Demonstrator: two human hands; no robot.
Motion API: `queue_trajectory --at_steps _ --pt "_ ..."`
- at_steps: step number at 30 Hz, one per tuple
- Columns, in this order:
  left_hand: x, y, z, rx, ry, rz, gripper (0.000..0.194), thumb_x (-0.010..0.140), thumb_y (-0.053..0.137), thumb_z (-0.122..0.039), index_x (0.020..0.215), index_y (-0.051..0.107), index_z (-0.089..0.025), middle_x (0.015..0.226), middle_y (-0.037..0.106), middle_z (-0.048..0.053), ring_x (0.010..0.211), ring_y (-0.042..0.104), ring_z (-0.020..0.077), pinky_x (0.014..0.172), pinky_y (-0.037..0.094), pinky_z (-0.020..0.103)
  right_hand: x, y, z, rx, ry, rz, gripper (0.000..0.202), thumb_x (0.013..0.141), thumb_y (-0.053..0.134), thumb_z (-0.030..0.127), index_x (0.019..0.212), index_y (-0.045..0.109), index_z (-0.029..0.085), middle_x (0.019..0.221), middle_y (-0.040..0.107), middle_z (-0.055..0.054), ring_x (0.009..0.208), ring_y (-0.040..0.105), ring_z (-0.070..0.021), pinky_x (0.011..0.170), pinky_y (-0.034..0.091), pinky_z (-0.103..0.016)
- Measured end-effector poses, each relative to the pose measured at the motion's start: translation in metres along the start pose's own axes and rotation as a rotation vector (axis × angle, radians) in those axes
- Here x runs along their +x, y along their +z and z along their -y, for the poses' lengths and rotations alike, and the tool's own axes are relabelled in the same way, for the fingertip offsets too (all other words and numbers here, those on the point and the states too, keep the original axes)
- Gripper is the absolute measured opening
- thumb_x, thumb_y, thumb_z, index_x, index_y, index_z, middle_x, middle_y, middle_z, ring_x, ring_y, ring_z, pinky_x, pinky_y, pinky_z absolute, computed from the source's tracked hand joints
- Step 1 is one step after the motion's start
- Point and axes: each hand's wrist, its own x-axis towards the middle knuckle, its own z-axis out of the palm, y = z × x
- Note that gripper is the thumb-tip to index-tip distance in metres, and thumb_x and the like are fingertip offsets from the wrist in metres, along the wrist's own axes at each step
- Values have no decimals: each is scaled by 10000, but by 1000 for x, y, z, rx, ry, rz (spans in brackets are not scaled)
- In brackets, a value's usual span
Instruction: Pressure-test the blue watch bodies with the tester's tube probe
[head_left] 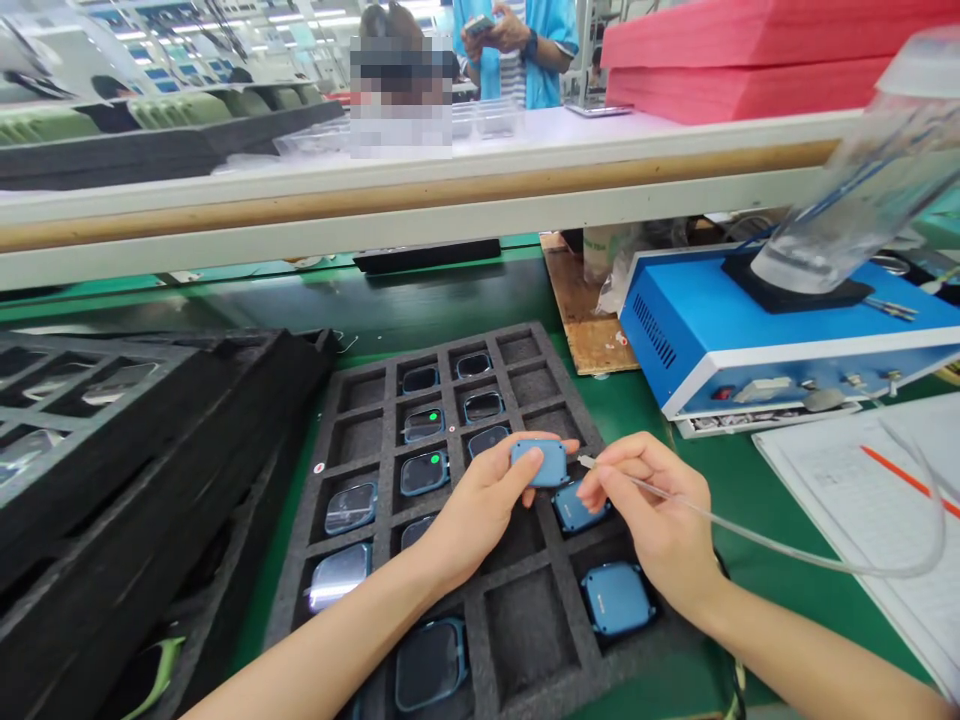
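Note:
Above a black foam tray (532,630), my left hand (484,495) grips a blue smartwatch case (541,463), its back face turned up. Close to its right edge, my right hand (656,505) pinches a thin nozzle tip (587,461) on a clear flexible tube (780,552). A small gap shows between the tip and the case. Below my hands, another blue watch case (619,598) lies back up in a tray pocket. Several watches with dark screens, such as the watch (431,663) at the front, sit face up in other pockets. Two screens bear green dots.
Stacked black foam trays (150,500) stand on the left. At the right are a blue bench machine (750,350), a clear cylinder (817,220) on it, and papers with a red pen (907,480). A shelf (420,195) crosses behind; people are beyond it.

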Motion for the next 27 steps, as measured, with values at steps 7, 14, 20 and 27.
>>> queue_trajectory --at_steps 7,14,20,27 --pt "-2 0 -2 -106 -14 -110 205 813 606 -320 914 585 -143 940 665 48 648 547 92 604 423 208 -1 -1 -1 19 8 11 79 829 556 183 753 531 178 601 654 2 519 583 -121 526 491 -230" --pt "-4 3 0 -266 -47 67 195 847 557 -326 889 543 -137 868 639 72 654 567 123 606 453 249 0 1 0 3 43 39 104 823 566 215 736 528 173 594 651 -4 520 584 -124 523 496 -227" --pt "-2 0 8 -335 4 92 399 882 433 -415 1118 549 -115 797 568 68 613 491 135 546 375 255 -3 0 -2 43 -10 99 105 845 538 238 763 520 175 621 653 -21 530 584 -131 524 503 -242" --pt "-11 -1 6 9 138 143 409 911 386 -403 1264 480 -219 914 546 54 760 482 163 741 393 298 -6 1 1 56 -74 114 48 834 529 189 788 517 178 636 657 -21 546 605 -135 540 523 -250"
